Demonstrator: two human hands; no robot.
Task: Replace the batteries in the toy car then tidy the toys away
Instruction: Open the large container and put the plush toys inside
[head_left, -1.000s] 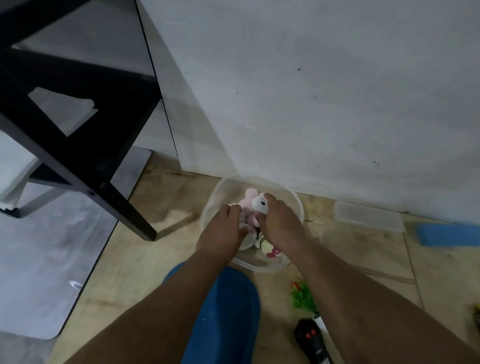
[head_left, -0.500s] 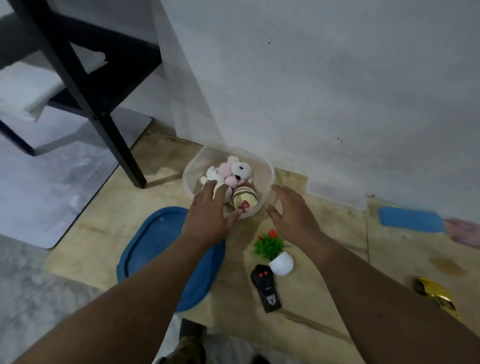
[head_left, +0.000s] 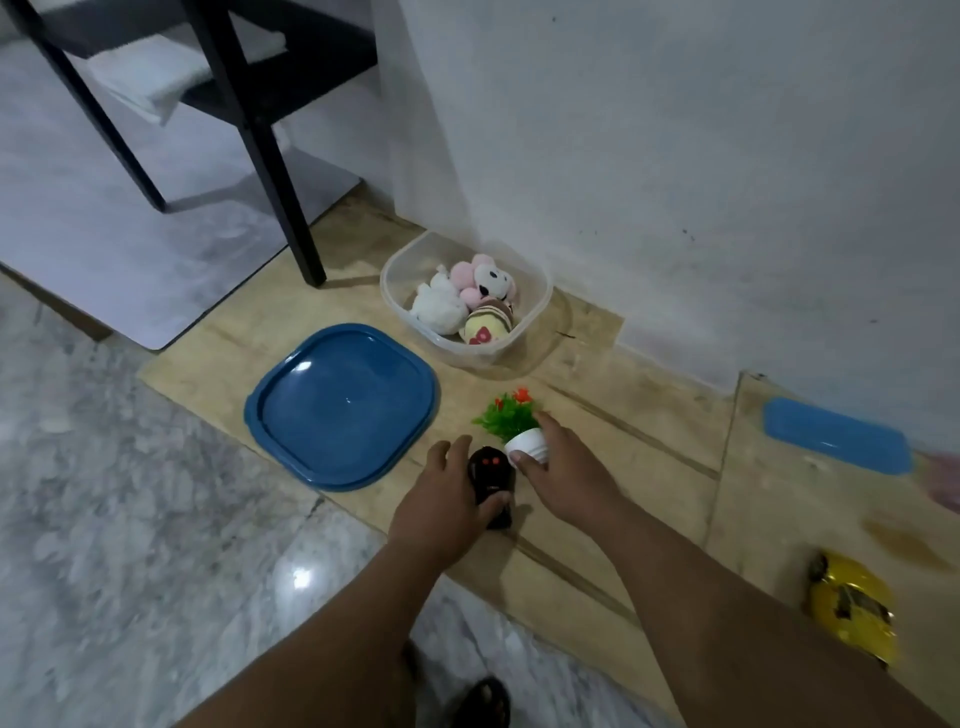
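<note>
A clear plastic tub (head_left: 400, 270) stands on the wooden board by the wall, holding plush toys (head_left: 470, 304). Its blue lid (head_left: 343, 405) lies beside it to the left. My left hand (head_left: 441, 512) grips the black remote control (head_left: 489, 475), thumb on one side and fingers on the other. My right hand (head_left: 563, 473) closes round the white pot of a small fake plant (head_left: 514, 421), thumb on the pot's front. The yellow toy car (head_left: 852, 605) lies on the board at the far right, apart from both hands.
A black table leg (head_left: 270, 156) and frame stand at the upper left over a grey mat. A small blue lid (head_left: 836, 434) lies by the wall at the right. A marble floor (head_left: 130, 519) spreads to the left. A sandalled foot (head_left: 480, 701) shows at the bottom.
Both hands have left the tub and drawn back toward me. The left has taken hold of the remote and the right has closed on the plant pot. The view has pulled back.
</note>
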